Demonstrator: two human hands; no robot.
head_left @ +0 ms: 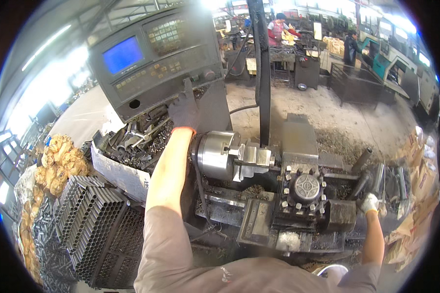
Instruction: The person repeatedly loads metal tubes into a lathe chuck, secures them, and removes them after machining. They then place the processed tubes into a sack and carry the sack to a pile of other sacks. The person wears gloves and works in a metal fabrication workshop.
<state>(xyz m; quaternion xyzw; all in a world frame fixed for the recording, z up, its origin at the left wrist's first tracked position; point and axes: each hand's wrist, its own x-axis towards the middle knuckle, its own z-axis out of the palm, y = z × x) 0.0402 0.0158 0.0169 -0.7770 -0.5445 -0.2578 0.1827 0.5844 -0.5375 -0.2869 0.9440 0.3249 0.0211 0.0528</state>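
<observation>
My left hand (185, 110), in a dark glove with an orange cuff, reaches up to the lathe's control panel (154, 89). One finger stretches to the panel's lower right part, by the knobs. Below and right of that hand sits the steel chuck (214, 155), its jaws (252, 155) pointing to the tool post (305, 188). Far to the right, my right hand (368, 202), in a pale glove, is closed at the right end of the lathe, beside a dark slanted bar (361, 185). What its fingers grip is hidden.
Wrenches and metal shavings fill a tray (122, 168) under the panel. Stacked steel tubes (90, 219) stand at lower left, near yellowish bundles (61, 158). A dark post (262, 73) rises behind the chuck. Brown paper sacks (418, 195) line the right. Two people work far back.
</observation>
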